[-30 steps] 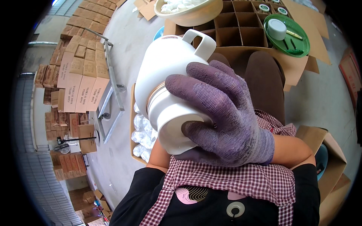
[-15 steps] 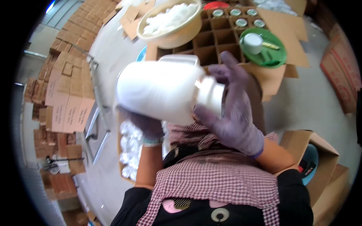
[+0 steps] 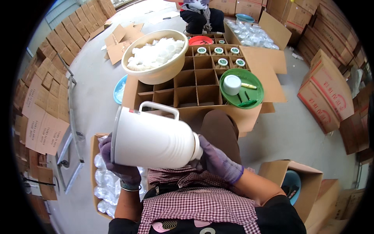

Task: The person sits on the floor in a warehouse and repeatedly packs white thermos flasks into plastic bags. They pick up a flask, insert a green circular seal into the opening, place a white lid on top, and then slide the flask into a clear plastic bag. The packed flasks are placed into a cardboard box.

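We look down on a grey concrete floor (image 3: 93, 97) ringed by stacks of flattened brown cardboard (image 3: 43, 97) on our left and sealed brown cartons (image 3: 331, 93) on our right. Ahead of us sits a large open cardboard box with a grid of dividers (image 3: 194, 84); a few far cells hold small jars with green-and-white lids (image 3: 222, 62). A wide beige plastic bowl heaped with white caps (image 3: 156, 54) rests on the box's left corner, and a round green plastic lid carrying a white cup (image 3: 241, 87) rests on its right. Beyond the box, another person (image 3: 200, 15) crouches on the floor.

Close before us we hold a tall white plastic jug with a loop handle (image 3: 154, 140), tipped on its side above our lap. Our left hand in a purple glove (image 3: 119, 167) cups its wide end from below, fingers wrapped around it. Our right hand in a purple glove (image 3: 218, 162) grips the narrow end, fingers closed on it. Below the jug on our left, an open carton holds clear plastic-wrapped pieces (image 3: 103, 187).
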`<state>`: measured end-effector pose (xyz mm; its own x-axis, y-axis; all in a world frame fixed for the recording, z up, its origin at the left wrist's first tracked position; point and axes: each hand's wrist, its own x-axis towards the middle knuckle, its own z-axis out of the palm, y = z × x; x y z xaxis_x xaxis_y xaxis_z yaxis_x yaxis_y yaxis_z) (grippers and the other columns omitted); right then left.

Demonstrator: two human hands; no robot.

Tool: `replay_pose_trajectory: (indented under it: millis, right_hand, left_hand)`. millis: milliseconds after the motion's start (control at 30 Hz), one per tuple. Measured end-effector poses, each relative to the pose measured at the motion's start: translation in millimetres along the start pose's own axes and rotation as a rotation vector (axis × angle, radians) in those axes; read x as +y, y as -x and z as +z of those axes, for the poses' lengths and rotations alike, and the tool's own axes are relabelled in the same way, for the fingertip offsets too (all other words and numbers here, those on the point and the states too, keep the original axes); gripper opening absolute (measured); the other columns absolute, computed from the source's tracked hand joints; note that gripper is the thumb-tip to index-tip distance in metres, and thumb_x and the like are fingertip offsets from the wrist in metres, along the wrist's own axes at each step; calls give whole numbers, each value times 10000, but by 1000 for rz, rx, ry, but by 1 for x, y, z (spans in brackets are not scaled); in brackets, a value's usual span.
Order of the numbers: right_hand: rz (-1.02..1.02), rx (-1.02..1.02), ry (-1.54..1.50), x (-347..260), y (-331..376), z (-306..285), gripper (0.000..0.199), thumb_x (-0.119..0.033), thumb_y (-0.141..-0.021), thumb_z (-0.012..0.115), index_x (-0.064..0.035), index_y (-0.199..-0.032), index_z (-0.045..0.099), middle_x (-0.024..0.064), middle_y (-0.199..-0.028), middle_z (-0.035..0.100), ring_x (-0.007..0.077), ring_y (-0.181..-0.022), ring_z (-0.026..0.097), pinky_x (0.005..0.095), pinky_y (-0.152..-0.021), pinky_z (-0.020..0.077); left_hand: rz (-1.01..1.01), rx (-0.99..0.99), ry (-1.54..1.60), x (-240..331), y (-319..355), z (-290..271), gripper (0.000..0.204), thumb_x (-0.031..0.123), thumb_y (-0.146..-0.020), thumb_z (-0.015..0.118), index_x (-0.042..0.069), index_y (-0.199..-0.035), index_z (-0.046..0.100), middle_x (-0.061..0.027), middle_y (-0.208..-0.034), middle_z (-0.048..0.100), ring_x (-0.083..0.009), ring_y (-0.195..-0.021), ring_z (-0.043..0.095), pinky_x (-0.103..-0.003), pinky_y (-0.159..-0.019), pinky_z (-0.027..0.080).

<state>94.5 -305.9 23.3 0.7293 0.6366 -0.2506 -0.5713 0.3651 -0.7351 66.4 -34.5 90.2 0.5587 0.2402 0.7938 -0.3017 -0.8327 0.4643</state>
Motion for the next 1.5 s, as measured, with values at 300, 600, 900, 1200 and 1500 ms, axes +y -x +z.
replay_pose_trajectory:
  millis: [300, 600, 900, 1200, 1500]
  right_hand:
    - [-950, 154, 1137, -55, -17, -8, 916, -321, -850, 790, -94, -1564, 263, 239, -1579, 236, 406, -1410, 364, 530, -1148, 348]
    - [-1035, 340, 1656, -90, 11, -63, 504, -308, -940, 693, -122, -1367, 501, 191, -1372, 505, 326, -1256, 541, 477, -1018, 491]
    - [-964, 821, 975, -115, 66, -153, 670, -387, -877, 790, -43, -1348, 462, 170, -1383, 467, 295, -1261, 503, 442, -1071, 417]
    - [-860, 1045, 498, -90, 51, -220, 938, -656, -856, 689, -45, -1477, 342, 105, -1387, 472, 249, -1303, 463, 422, -1115, 360]
    - [-764, 1098, 445, -93, 72, -246, 842, -517, -894, 692, -39, -1488, 334, 107, -1414, 463, 264, -1330, 460, 430, -1135, 349]
  left_hand:
    - [-1113, -236, 1221, -46, 28, 62, 655, 607, -1059, 373, 50, -1335, 578, -100, -1245, 665, -218, -1137, 632, -393, -988, 512]
    - [-1039, -326, 1048, -42, -17, 169, 680, 580, -1079, 334, -21, -1179, 638, -114, -1091, 662, -267, -978, 617, -369, -879, 495]
    - [421, -877, -264, -120, -35, 271, 464, 419, -801, 784, 61, -1053, 630, -158, -1093, 580, -369, -1101, 556, -497, -992, 443]
    - [357, -635, -139, -48, -158, 504, 507, 279, -862, 724, 40, -1264, 528, -216, -1166, 573, -406, -1008, 650, -478, -864, 561]
    - [46, -1039, -592, -113, -213, 632, 750, 544, -732, 791, 54, -1278, 636, -211, -1188, 697, -334, -1101, 683, -411, -958, 532]
